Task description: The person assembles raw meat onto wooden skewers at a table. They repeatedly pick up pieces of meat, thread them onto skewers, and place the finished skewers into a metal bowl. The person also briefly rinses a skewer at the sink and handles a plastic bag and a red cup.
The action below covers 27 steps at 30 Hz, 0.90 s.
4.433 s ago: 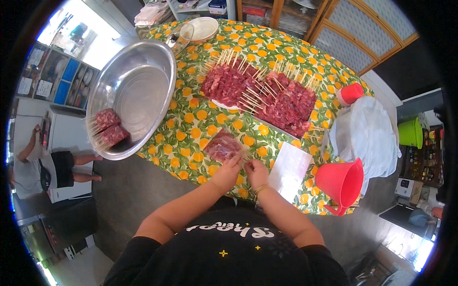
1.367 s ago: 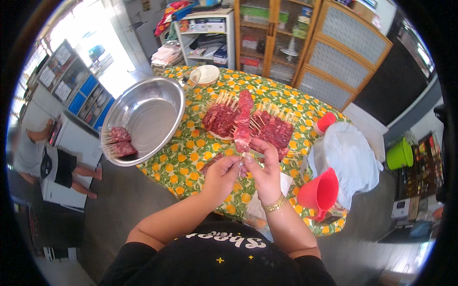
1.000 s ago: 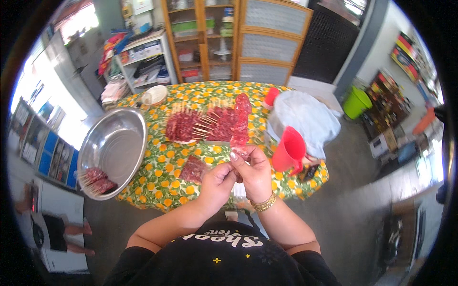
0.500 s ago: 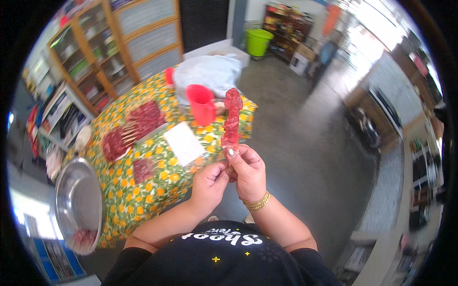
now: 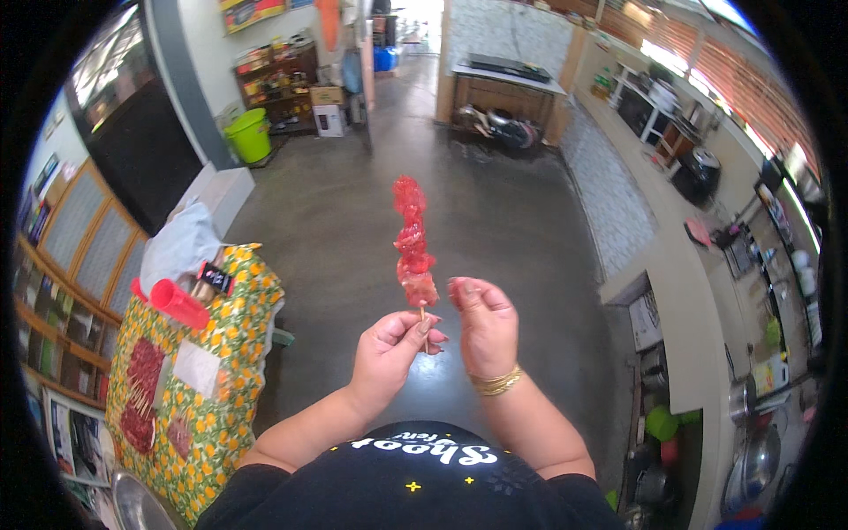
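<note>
Upright before me is a meat skewer (image 5: 413, 243), several raw red pieces threaded on a thin wooden stick. My left hand (image 5: 384, 358) pinches the bare stick just below the lowest piece. Close to the right of that piece is my right hand (image 5: 488, 329), apart from the meat, its fingers curled in and thumb and forefinger together, with nothing visible in them. A gold bracelet (image 5: 497, 382) circles the right wrist.
At left, a flowered tablecloth (image 5: 231, 353) bears stacked raw meat skewers (image 5: 144, 362), a white sheet (image 5: 196, 368) and a red pitcher (image 5: 179, 305). A metal basin (image 5: 137, 502) stands at its near end. A kitchen counter (image 5: 676, 291) runs along the right.
My view has swung right, so the table now lies farther left. The right hand has let go of the skewer and moved off to its right, while the left still holds the stick.
</note>
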### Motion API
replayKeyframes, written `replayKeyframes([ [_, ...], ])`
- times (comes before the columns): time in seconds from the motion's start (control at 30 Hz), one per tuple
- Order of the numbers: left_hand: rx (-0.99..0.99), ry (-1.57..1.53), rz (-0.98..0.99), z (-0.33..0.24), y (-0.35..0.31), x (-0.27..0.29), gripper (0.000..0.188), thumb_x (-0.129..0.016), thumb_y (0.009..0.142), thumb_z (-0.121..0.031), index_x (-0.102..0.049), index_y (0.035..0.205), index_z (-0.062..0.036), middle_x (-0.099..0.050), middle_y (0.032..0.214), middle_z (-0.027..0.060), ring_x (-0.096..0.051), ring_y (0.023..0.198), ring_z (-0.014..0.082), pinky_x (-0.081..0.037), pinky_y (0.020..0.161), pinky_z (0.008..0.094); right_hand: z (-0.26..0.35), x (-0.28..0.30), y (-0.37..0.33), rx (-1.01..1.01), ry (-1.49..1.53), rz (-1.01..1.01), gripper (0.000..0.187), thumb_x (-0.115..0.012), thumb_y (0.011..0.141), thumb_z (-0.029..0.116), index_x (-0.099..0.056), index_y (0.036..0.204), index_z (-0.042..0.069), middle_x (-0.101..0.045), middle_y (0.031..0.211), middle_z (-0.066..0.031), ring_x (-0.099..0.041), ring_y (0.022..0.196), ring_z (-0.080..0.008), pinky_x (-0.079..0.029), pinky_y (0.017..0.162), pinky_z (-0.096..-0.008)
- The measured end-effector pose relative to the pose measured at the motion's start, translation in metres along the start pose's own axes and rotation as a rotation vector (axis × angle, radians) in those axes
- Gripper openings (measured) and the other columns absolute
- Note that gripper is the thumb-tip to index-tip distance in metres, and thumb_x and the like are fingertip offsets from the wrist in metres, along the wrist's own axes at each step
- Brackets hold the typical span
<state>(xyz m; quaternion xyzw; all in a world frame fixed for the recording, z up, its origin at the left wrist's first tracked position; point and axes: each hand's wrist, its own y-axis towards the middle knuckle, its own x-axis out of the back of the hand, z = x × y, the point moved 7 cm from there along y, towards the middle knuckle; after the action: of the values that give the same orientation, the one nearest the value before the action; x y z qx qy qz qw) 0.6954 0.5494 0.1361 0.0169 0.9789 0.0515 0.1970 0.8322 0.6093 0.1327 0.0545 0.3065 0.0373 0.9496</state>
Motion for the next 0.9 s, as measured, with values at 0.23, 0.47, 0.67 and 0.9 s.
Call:
replayKeyframes([
  [0.23, 0.125, -0.078, 0.164, 0.09, 0.07, -0.15, 0.02, -0.059, 0.101, -0.015, -0.065, 0.112, 0.0012, -0.07, 0.095, 0.0074, -0.065, 0.084, 0.0123, -0.054, 0.079, 0.028, 0.117, 0.227, 0.025, 0.2, -0.126, -0.331, 0.017, -0.069, 0.095, 0.016, -0.07, 0.104, 0.002, -0.072, 0.1, -0.006, -0.065, 0.09, -0.0117, -0.049, 0.083, -0.0262],
  [0.47, 0.038, -0.017, 0.212, 0.153, 0.196, -0.241, 0.013, -0.062, 0.099, -0.01, -0.064, 0.106, 0.0002, -0.07, 0.094, 0.006, -0.065, 0.085, 0.0112, -0.054, 0.079, 0.0267, 0.171, 0.416, 0.068, 0.241, -0.215, -0.561, 0.018, -0.068, 0.096, 0.015, -0.068, 0.106, 0.001, -0.07, 0.096, -0.0042, -0.062, 0.085, -0.0101, -0.048, 0.077, -0.0246],
  [0.67, -0.032, -0.01, 0.277, 0.207, 0.368, -0.342, 0.009, -0.063, 0.098, -0.008, -0.065, 0.102, -0.0002, -0.069, 0.093, 0.0046, -0.064, 0.082, 0.0099, -0.052, 0.075, 0.0252, 0.256, 0.584, 0.071, 0.199, -0.432, -0.945, 0.019, -0.067, 0.095, 0.016, -0.068, 0.107, 0.001, -0.068, 0.095, -0.0036, -0.06, 0.08, -0.0087, -0.048, 0.069, -0.0227],
  [0.9, 0.075, -0.126, 0.485, 0.253, 0.5, -0.515, 0.01, -0.065, 0.097, -0.01, -0.066, 0.101, -0.0002, -0.07, 0.09, 0.0061, -0.065, 0.079, 0.0103, -0.051, 0.07, 0.0243, 0.391, 0.684, -0.011, 0.458, -0.525, -1.377, 0.012, -0.065, 0.098, 0.018, -0.066, 0.097, 0.006, -0.066, 0.087, 0.0002, -0.056, 0.072, -0.0057, -0.044, 0.063, -0.02],
])
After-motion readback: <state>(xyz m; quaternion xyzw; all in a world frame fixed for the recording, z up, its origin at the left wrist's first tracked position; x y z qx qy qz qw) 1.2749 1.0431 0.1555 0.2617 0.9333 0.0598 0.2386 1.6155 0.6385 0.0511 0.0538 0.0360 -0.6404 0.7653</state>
